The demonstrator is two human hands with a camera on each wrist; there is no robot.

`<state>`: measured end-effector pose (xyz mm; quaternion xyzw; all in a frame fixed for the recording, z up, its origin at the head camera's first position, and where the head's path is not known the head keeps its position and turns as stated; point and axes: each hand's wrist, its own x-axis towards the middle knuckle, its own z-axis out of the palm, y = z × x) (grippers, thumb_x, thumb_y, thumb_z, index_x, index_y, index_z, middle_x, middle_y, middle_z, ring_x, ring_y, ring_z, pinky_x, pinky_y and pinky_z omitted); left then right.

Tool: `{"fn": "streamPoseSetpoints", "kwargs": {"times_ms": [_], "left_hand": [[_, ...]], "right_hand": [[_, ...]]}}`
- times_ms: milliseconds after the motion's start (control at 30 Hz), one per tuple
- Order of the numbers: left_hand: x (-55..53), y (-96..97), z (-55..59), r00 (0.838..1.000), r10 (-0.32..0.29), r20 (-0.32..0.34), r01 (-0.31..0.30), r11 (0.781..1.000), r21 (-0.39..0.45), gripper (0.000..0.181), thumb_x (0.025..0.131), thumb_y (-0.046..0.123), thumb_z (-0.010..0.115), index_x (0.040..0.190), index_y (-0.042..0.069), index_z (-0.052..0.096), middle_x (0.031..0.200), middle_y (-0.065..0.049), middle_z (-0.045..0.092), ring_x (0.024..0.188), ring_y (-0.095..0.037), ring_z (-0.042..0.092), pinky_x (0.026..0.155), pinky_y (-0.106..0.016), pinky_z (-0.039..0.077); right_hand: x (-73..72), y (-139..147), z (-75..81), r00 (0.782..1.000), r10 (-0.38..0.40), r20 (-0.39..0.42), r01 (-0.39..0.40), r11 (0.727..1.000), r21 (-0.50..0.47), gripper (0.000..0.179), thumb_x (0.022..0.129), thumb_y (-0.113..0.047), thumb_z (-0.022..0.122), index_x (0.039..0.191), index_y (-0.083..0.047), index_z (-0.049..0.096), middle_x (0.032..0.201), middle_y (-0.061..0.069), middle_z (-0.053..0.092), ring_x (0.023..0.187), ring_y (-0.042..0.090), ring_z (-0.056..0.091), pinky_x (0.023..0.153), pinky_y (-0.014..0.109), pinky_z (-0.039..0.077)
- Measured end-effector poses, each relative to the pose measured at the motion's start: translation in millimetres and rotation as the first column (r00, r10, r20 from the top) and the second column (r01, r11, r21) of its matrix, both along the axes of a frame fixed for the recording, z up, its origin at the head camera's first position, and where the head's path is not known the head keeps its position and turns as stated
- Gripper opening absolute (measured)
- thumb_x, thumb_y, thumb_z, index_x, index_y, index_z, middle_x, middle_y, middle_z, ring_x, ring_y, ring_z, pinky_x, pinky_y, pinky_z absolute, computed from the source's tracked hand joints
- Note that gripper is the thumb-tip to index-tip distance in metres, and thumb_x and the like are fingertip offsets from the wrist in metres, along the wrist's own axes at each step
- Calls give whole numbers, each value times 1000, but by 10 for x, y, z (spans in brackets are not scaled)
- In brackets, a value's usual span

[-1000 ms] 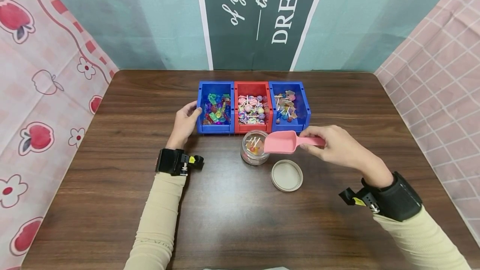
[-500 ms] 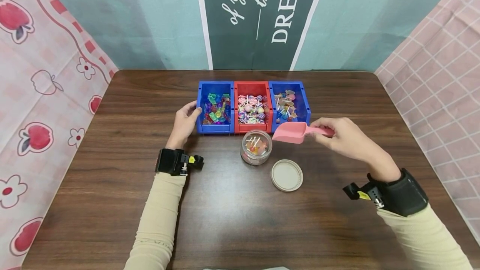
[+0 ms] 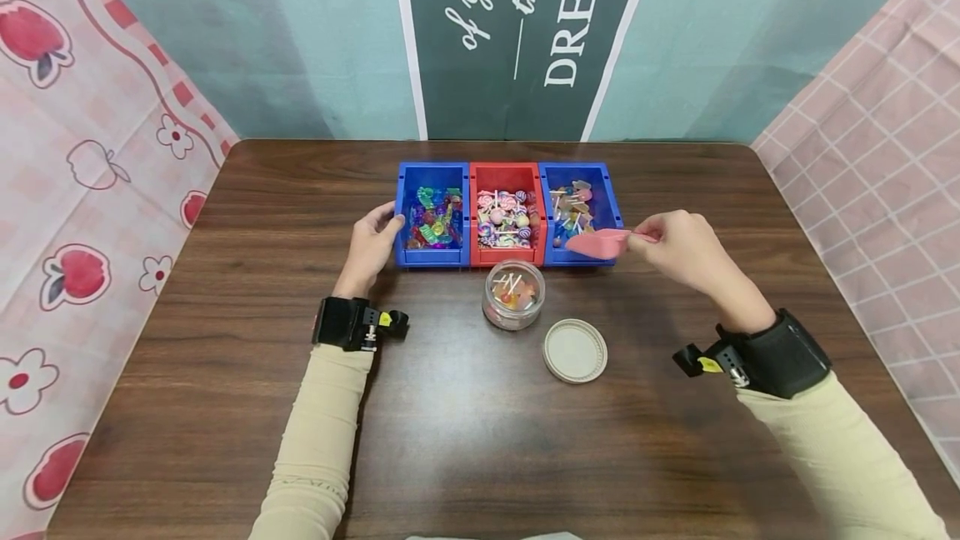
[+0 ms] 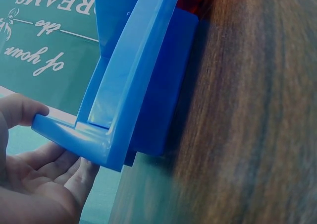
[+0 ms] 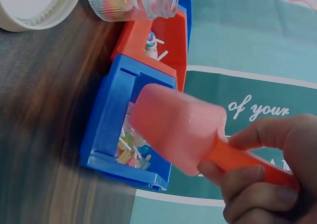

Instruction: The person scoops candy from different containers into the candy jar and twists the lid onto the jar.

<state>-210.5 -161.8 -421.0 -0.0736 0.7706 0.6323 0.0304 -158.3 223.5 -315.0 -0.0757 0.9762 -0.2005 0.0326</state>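
Scoop (image 3: 597,245) over the right bin (image 3: 558,257), held by its handle (image 5: 250,164)

The table (image 3: 450,440) bears three stiff-looking plastic bins, side by side. The left hand (image 3: 369,250) pinches the outer wall of the left bin (image 3: 432,257), a sound place to steady the row, which is probably light enough to slide. In front of the red bin (image 3: 504,257) stands the jar (image 3: 510,320), open and part filled; it looks like glass, so likely heavy for its size, slippery and breakable, best held round the body. The scoop is above the right bin's near part; whether it touches anything inside cannot be told. The right hand (image 3: 682,248) grips the narrow handle between thumb and curled fingers, the right spot: the blade seems light and rigid, yet smooth enough to twist in a slack hold. The lid (image 3: 575,351) lies near the jar, best lifted by its rim. The sweets (image 5: 130,144) look small and hard, and their sticks may catch on the blade
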Motion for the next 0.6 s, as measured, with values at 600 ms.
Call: {"fn": "streamPoseSetpoints", "kwargs": {"times_ms": [600], "left_hand": [[3, -3, 11, 1000, -8, -3, 8, 1000, -6, 44, 100, 17, 47, 141, -1, 45, 141, -21, 52, 125, -28, 50, 113, -41, 40]], "right_hand": [[-473, -331, 113, 966, -135, 220, 104, 983, 150, 53, 87, -36, 64, 47, -14, 37, 48, -7, 25, 47, 10, 25, 46, 23, 21]]}}
